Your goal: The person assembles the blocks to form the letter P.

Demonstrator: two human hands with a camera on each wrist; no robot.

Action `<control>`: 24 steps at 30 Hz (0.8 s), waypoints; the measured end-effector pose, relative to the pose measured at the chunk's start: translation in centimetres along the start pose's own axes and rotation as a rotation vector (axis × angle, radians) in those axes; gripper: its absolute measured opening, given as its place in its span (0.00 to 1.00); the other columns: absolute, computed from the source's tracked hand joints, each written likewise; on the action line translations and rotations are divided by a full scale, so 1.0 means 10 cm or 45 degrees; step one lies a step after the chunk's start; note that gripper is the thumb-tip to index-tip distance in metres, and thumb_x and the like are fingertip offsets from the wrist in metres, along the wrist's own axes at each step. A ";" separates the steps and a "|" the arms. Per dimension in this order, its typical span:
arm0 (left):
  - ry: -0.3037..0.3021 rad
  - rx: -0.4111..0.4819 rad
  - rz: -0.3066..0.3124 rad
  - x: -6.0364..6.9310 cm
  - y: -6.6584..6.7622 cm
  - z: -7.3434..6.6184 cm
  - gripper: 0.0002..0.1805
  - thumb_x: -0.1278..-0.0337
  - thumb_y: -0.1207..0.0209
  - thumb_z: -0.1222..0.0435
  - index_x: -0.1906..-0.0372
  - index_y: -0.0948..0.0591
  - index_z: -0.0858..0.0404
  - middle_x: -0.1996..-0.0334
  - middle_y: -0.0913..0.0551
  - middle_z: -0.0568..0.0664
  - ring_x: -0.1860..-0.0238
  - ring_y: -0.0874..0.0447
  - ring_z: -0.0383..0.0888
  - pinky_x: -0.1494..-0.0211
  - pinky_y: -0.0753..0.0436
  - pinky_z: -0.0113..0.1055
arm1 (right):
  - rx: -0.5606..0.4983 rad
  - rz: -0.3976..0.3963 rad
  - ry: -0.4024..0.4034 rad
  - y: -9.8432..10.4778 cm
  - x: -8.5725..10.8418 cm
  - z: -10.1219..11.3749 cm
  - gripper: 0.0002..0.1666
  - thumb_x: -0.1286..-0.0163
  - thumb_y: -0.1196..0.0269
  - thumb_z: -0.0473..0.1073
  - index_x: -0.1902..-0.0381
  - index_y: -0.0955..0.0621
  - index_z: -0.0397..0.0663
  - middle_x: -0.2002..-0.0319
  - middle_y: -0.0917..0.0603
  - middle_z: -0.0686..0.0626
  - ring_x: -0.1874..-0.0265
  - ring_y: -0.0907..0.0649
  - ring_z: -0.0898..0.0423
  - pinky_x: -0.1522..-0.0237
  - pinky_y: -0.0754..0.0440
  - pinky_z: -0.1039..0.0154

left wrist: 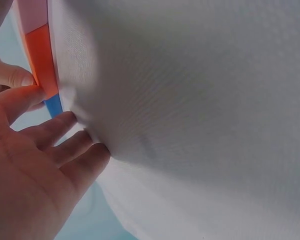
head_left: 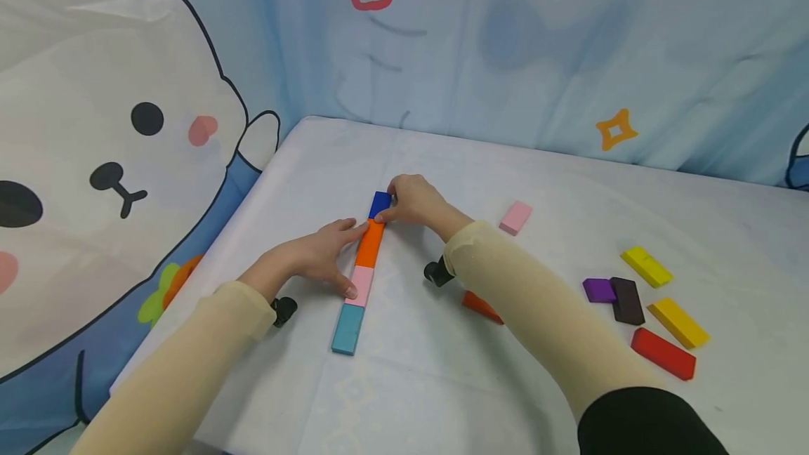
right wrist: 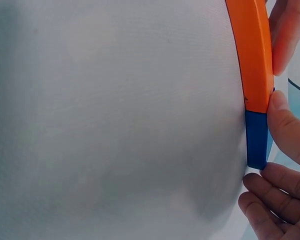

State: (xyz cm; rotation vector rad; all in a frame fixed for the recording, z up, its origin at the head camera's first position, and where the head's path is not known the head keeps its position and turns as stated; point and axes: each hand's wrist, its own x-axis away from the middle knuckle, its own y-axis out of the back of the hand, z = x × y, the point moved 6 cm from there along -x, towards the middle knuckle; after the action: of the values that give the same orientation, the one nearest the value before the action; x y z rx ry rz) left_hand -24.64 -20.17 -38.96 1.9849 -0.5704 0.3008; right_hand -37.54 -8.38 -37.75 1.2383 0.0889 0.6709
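A row of blocks lies end to end on the white table: a blue block at the far end, then an orange block, a pink block and a teal block nearest. My right hand pinches the blue block, thumb near its joint with the orange one and index finger at its far end. On the row's left side is my left hand, fingers loosely extended; its index fingertip touches the orange block and its thumb rests by the pink one. The right wrist view shows the blue block against the orange block's end.
Right of the row lie a second pink block and a dark orange block, partly behind my right sleeve. Farther right are a purple block, a black block, a red block and two yellow blocks.
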 end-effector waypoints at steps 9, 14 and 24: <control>-0.014 0.006 -0.022 -0.05 0.07 -0.02 0.60 0.48 0.25 0.51 0.17 0.49 0.55 0.16 0.53 0.58 0.17 0.52 0.60 0.21 0.40 0.64 | 0.028 -0.013 -0.011 0.05 -0.01 -0.01 0.39 0.34 0.28 0.56 0.34 0.24 0.38 0.39 0.17 0.40 0.44 0.19 0.47 0.33 0.20 0.53; -0.027 0.056 -0.062 -0.14 0.15 0.00 0.59 0.47 0.25 0.51 0.17 0.49 0.58 0.17 0.49 0.59 0.18 0.49 0.59 0.19 0.41 0.60 | 0.022 -0.022 -0.013 0.07 0.01 -0.01 0.39 0.34 0.28 0.56 0.34 0.23 0.38 0.40 0.17 0.40 0.45 0.19 0.47 0.33 0.20 0.54; 0.016 0.048 -0.054 -0.40 0.29 0.00 0.63 0.47 0.26 0.51 0.16 0.56 0.56 0.16 0.54 0.59 0.16 0.56 0.58 0.18 0.45 0.60 | 0.021 -0.019 0.008 0.01 0.06 0.05 0.38 0.34 0.28 0.55 0.34 0.23 0.38 0.40 0.17 0.40 0.42 0.19 0.46 0.32 0.21 0.55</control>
State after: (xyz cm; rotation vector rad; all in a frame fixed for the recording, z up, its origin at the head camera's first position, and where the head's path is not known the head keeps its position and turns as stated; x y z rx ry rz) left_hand -29.58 -20.25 -38.48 2.0276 -0.5173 0.2992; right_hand -36.93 -8.46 -37.32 1.2503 0.1087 0.6620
